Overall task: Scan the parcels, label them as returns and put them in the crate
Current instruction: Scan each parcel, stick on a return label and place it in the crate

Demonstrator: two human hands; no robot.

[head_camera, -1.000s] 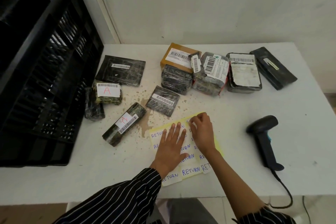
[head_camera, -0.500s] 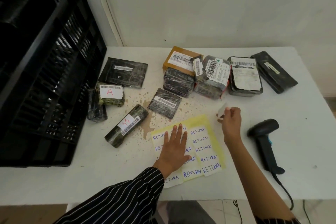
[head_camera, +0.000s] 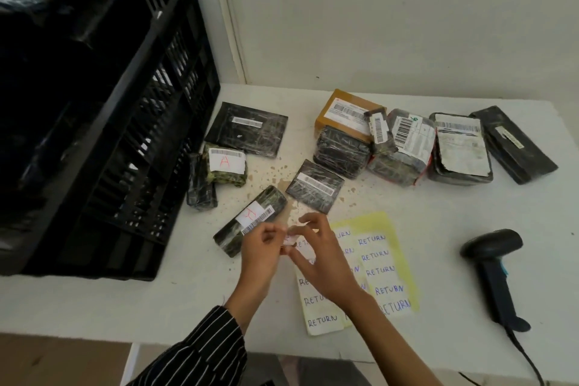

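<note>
My left hand (head_camera: 262, 247) and my right hand (head_camera: 316, 252) meet above the table, both pinching a small white return label (head_camera: 289, 239). Just left of them lies a long dark parcel (head_camera: 250, 220) with a barcode sticker and a red mark. Under my right hand is the yellow sheet of RETURN labels (head_camera: 376, 263). A flat dark parcel (head_camera: 315, 185) sits just beyond my hands. The black crate (head_camera: 103, 122) stands at the left. The barcode scanner (head_camera: 495, 273) lies on the table at the right.
More wrapped parcels lie on the white table (head_camera: 438, 213): a flat one (head_camera: 247, 128) and one marked A (head_camera: 226, 164) near the crate, a brown box (head_camera: 347, 113) and several dark ones (head_camera: 459, 147) at the back. The scanner's cable runs off the front edge.
My right hand carried the peeled label from the right back to the left. My left hand lifted off the label sheet and joined it, pinching the label beside the long parcel.
</note>
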